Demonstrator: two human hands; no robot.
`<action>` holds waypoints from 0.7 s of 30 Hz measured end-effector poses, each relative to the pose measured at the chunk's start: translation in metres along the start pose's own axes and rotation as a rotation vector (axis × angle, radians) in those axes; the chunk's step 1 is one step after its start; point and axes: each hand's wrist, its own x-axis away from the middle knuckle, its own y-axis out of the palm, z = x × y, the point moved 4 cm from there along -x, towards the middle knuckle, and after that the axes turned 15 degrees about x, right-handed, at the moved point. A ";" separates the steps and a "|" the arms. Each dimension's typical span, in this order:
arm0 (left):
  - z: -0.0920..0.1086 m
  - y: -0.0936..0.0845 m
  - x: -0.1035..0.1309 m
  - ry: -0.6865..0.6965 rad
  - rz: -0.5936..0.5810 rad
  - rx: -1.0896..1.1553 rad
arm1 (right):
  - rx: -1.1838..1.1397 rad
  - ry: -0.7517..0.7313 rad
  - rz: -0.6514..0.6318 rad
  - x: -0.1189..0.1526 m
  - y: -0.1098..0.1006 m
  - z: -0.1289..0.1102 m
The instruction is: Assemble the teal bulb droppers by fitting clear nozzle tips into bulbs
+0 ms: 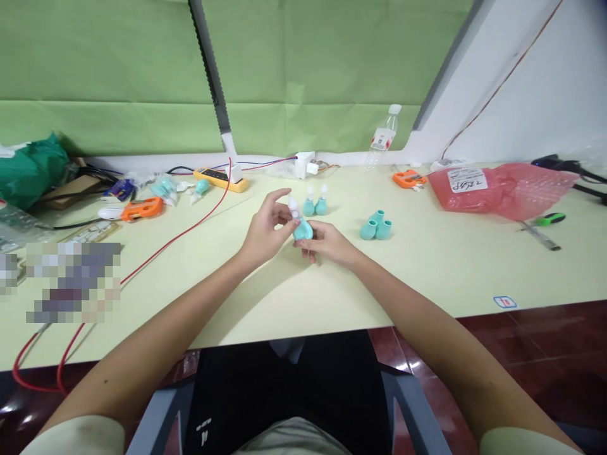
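Both hands meet over the middle of the table around a teal bulb [303,231] with a clear-white tapered nozzle on it. My right hand [327,242] grips the bulb from the right and below. My left hand [272,227] has its thumb against the bulb's upper left, by the nozzle, with the index finger arched above. The nozzle points up and slightly left. Just behind the hands, two similar teal bulbs with white nozzles [315,203] stand upright side by side. To the right sit several teal bulbs without nozzles [376,226], their openings showing.
Across the back are a yellow power strip [220,179], a white plug adapter [305,165] and a clear bottle [384,134]. Orange-handled tools [142,208], a red cable [175,239] and bags lie left. Pink bubble wrap [507,189] and a green-handled tool [550,219] lie right.
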 end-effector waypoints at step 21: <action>-0.031 -0.038 -0.061 -0.070 0.034 -0.213 | 0.363 0.037 0.306 -0.006 -0.020 0.022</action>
